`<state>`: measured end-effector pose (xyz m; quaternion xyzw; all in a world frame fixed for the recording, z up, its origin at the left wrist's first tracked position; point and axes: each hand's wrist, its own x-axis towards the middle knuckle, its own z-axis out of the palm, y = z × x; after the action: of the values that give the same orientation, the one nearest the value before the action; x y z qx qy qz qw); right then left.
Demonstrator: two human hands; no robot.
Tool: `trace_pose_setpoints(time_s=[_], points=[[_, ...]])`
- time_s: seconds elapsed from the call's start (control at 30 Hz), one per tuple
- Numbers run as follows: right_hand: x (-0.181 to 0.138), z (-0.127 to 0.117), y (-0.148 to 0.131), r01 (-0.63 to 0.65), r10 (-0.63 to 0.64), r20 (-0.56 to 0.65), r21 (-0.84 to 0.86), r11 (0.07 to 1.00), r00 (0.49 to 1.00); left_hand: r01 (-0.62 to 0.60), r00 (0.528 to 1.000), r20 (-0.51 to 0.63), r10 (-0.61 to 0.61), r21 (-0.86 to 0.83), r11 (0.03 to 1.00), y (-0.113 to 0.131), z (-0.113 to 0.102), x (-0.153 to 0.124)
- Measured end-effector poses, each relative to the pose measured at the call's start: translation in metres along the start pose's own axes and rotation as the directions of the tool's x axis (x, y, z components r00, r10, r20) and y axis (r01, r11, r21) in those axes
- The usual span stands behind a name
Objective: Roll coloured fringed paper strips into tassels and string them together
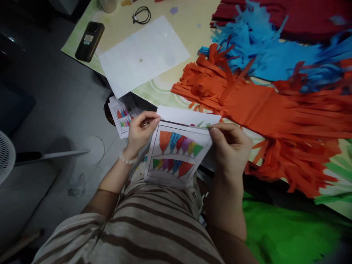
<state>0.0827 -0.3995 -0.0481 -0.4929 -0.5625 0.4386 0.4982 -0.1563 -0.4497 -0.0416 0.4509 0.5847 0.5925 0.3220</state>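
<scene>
A printed card [176,156] with pictures of coloured tassels hangs in front of my striped shirt, held by its top edge. My left hand [141,130] pinches its upper left corner between thumb and fingers. At the upper right corner, my right hand [231,146] grips it with the thumb on top. Behind the card's top edge lies a white sheet [187,116], partly covered. More printed cards [122,117] of the same look sit below the table edge, left of my left hand.
Fringed orange paper [255,106], blue paper [286,55] and dark red paper [310,18] cover the table's right side. A white sheet [145,55], a phone [90,41] and a black cord [141,15] lie further left. Green material [286,231] is below right; a fan [5,157] stands left.
</scene>
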Motion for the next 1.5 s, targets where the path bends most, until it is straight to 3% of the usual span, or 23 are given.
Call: trace_pose_setpoints(time_s=[0.2,0.5,0.63,0.8,0.87,1.03,1.2,1.33,1.5], points=[[-0.005,-0.003,-0.006,-0.111,0.11,0.014,0.149,0.983,0.994,0.058,0.995,0.083,-0.055,-0.033,0.998,0.0,-0.009,0.001],[-0.005,-0.007,-0.014,-0.055,0.055,-0.006,0.004,0.998,0.998,0.098,0.989,0.112,-0.092,-0.054,0.994,0.001,-0.013,0.004],[-0.003,-0.008,-0.016,-0.08,0.082,0.077,-0.032,0.996,0.994,0.153,0.983,0.106,-0.148,-0.039,0.987,0.004,-0.012,0.004],[0.004,-0.013,-0.012,-0.205,0.197,0.116,0.061,0.977,0.974,0.22,0.961,0.18,-0.209,-0.042,0.975,0.007,-0.014,0.008],[0.008,-0.018,-0.008,-0.232,0.217,0.186,0.065,0.97,0.958,0.264,0.945,0.218,-0.243,-0.073,0.962,0.006,-0.016,0.011],[0.014,-0.028,0.001,-0.187,0.187,0.32,-0.032,0.982,0.929,0.38,0.884,0.316,-0.344,-0.059,0.923,0.008,-0.021,0.015],[0.01,-0.029,-0.004,-0.074,0.103,0.268,-0.117,0.99,0.958,0.267,0.91,0.329,-0.253,0.004,0.964,0.016,-0.023,0.016],[0.006,-0.029,-0.007,0.069,-0.018,0.319,-0.149,0.986,0.948,0.124,0.911,0.39,-0.137,0.057,0.991,0.014,-0.026,0.018],[0.005,-0.031,-0.008,0.073,-0.022,0.359,-0.13,0.989,0.933,0.11,0.892,0.44,-0.103,0.009,0.994,0.01,-0.028,0.019]])
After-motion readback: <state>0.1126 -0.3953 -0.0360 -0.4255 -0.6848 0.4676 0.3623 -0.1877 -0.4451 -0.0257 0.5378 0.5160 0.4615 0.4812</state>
